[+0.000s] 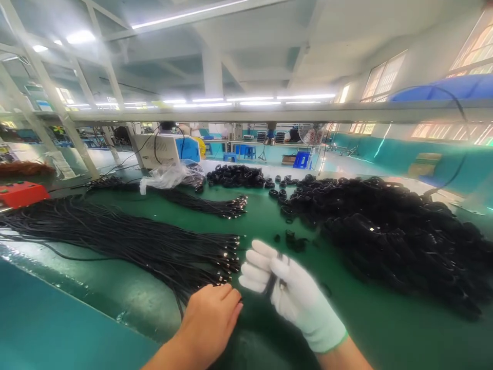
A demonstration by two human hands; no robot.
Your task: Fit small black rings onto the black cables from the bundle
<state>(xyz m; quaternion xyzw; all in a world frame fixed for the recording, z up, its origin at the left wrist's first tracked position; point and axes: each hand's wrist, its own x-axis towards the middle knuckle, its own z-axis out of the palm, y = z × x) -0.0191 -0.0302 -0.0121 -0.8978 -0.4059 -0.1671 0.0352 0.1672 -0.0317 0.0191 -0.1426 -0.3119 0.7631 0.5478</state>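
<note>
My right hand (292, 293), in a white knit glove, has its thumb pressed over a thin black cable (271, 281) lying across the fingers. A small metallic tip shows by the palm. Just left of it, my bare left hand (211, 318) is closed, its fingers curled down beside the ends of a long bundle of black cables (154, 239). Whatever those fingers hold is hidden beneath them. Metal connectors (227, 259) tip the bundle, pointing toward the gloved hand. A small black piece (295, 240) lies beyond the glove on the green tabletop (265, 218).
A large heap of coiled black cables (400, 231) covers the right side. Behind are a second cable bundle (200, 203), a smaller pile of black rings (234, 176) and a clear plastic bag (169, 176). At left sits a red box (23, 194). An overhead rail (246, 114) spans the bench.
</note>
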